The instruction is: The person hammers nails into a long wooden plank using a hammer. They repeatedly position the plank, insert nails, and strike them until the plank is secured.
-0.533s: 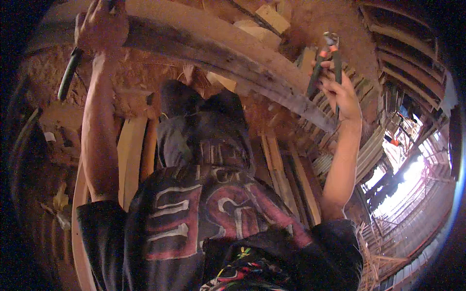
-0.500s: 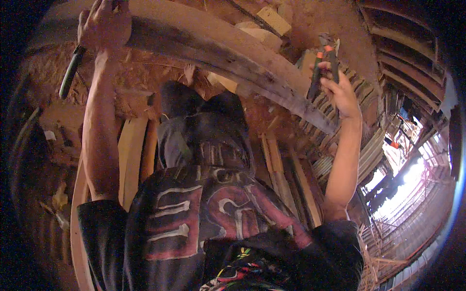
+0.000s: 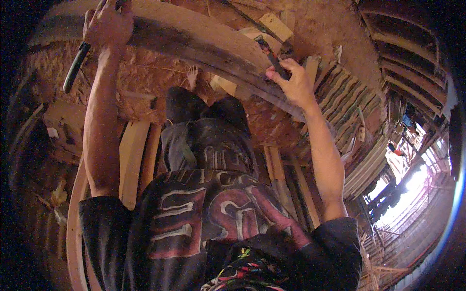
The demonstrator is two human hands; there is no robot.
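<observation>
Weathered grey-brown timber fills the top of the view: a long wooden beam [image 3: 194, 43] runs from upper left down toward the right, its long axis slanting across the frame and bending with the lens. The left hand [image 3: 108, 24] sits at the beam's upper left end, fingers curled shut around a dark-handled tool [image 3: 75, 68] whose handle hangs down and to the left, below the wrist; the tool's head is hidden behind the hand. The right hand [image 3: 290, 80] is further down the beam, fingers pinched closed on a small dark tool [image 3: 272, 56] that angles up and left from the fingertips and lies against the beam's face. So the beam lies directly under both hands, and the right hand is the nearer to its lower end.

Below, pale wooden planks [image 3: 133, 160] stand beside the person's legs over rough chipboard. A short light wood block [image 3: 275, 25] rests above the beam. A small white tag [image 3: 52, 132] shows at the left edge. No packages or signs can be made out.
</observation>
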